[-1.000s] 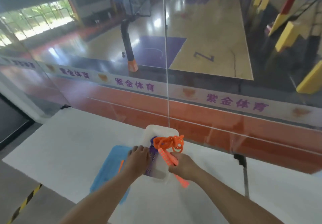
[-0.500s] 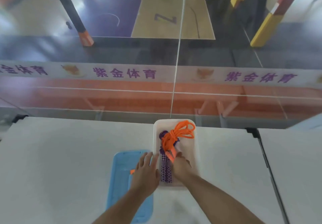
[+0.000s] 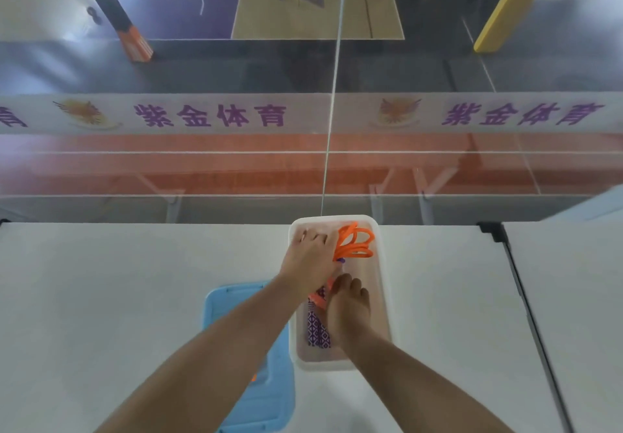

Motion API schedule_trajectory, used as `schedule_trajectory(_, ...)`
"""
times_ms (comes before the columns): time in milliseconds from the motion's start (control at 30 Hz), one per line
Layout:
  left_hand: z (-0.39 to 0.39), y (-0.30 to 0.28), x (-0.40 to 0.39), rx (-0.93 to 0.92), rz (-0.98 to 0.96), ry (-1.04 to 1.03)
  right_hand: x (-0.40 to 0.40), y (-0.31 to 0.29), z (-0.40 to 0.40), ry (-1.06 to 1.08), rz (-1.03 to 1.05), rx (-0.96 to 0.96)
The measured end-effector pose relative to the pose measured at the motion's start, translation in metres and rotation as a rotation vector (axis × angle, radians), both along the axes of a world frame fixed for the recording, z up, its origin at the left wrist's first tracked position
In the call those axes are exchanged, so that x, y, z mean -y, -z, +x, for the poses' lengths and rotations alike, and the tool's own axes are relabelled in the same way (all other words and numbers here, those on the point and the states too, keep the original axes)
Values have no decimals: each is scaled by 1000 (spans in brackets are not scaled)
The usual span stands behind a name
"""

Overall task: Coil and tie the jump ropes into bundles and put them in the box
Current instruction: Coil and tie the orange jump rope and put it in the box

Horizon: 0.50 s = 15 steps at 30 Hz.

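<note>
The task looks near its end, as far as this view shows. The white box (image 3: 382,284) stands on the worktop (image 3: 101,281), and inside it lies the orange jump rope (image 3: 355,245), already coiled into loops at the far end of the box, with its orange handle running toward the near end. Under it, in the same box, there is a purple jump rope (image 3: 317,329); its patterned handles lie at the near end of the box, and I cannot tell if this one is tied. Both hands are inside the box. The left hand (image 3: 312,260) rests over the far-left part of the box with fingers spread and rather straight, the grip apart, pressing down beside the orange loops. The right hand (image 3: 349,308) lies over the middle of the box on the orange handle; if its grip is clamped on the handle or only pushes it I cannot tell. What is left, in my judgement, is to settle the bundle flat and take the hands out. Just to the left of the box lies a blue lid (image 3: 232,301), so closing the box may follow. Something small and orange shows on the lid beside the left forearm; it is too small to name.
</note>
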<state>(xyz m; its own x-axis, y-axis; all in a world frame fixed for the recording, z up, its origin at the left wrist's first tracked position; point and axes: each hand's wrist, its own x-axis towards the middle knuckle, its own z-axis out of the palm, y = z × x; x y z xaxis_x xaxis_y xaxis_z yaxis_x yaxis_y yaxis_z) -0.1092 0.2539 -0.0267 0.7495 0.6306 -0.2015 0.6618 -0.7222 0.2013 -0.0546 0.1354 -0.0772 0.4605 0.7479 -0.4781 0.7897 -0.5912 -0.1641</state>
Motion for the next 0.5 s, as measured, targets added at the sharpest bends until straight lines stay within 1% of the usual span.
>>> schedule_trajectory(67,10,5,-10,-68,-15,35,-6,1,-1,-18,-53,-2)
schedule_trajectory(133,17,11,-14,-49,-38,54,-14,3,-2,66,-91,-135)
schedule_trajectory(200,23,13,-15,-28,-76,11,-16,9,-3,105,-44,-224)
schedule_trajectory(233,25,12,-16,-6,-98,-23,-17,10,-2,79,-4,-204)
schedule_trajectory(267,27,11,-17,27,-122,-64,-17,13,-1,95,29,-206)
schedule_trajectory(333,29,3,-19,112,-121,-132,-14,18,1,134,46,-271)
schedule_trajectory(433,32,-17,-16,209,-101,-228,-7,-6,16,151,49,-275)
schedule_trajectory(500,33,-28,-19,298,-119,-340,-2,-19,25,183,24,-278)
